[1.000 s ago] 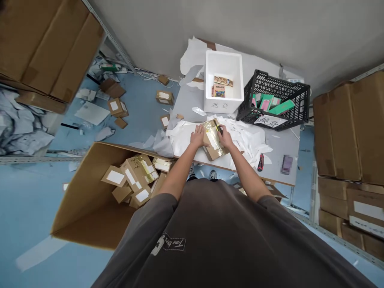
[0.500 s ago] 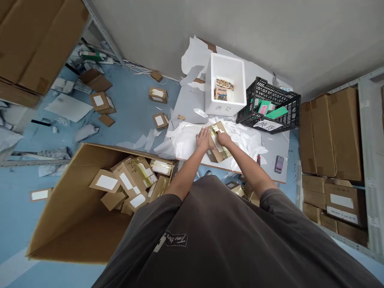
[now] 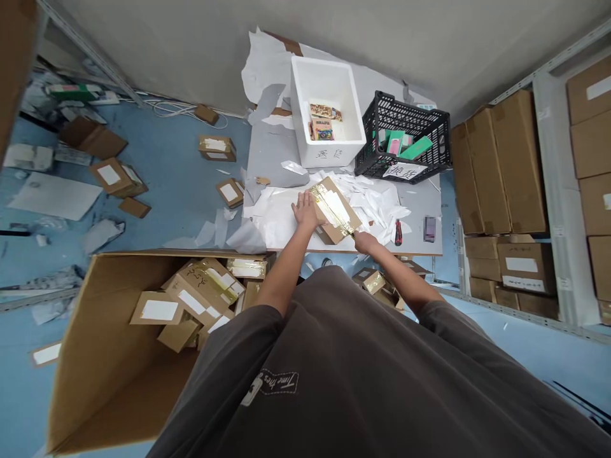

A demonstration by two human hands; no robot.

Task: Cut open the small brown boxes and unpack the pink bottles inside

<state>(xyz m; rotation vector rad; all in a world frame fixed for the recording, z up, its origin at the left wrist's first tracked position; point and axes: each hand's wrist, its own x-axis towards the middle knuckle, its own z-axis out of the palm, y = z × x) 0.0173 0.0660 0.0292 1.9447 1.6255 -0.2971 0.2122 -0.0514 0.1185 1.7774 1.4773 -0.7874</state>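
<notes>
A brown cardboard parcel (image 3: 351,221) with shiny clear tape and a white label lies at a slant on the paper-strewn table. My left hand (image 3: 306,212) is open, fingers spread, pressed against the parcel's left side. At its lower right corner, my right hand (image 3: 365,242) is closed round a slim dark tool that looks like a box cutter (image 3: 352,234); its tip meets the taped edge, and the fist hides most of it. A red-and-black handled tool (image 3: 398,233) lies to the right of that hand.
Behind the parcel stand a white foam box (image 3: 329,154) and a black plastic crate (image 3: 405,121) holding green packets. A large open carton (image 3: 71,356) of parcels is at lower left. More boxes (image 3: 217,147) lie on the floor; shelves (image 3: 548,191) with cartons are at right.
My right hand has slid across the parcel's top to its lower right corner with the tool. My left hand stays on the parcel. The whole view has shifted with my head.
</notes>
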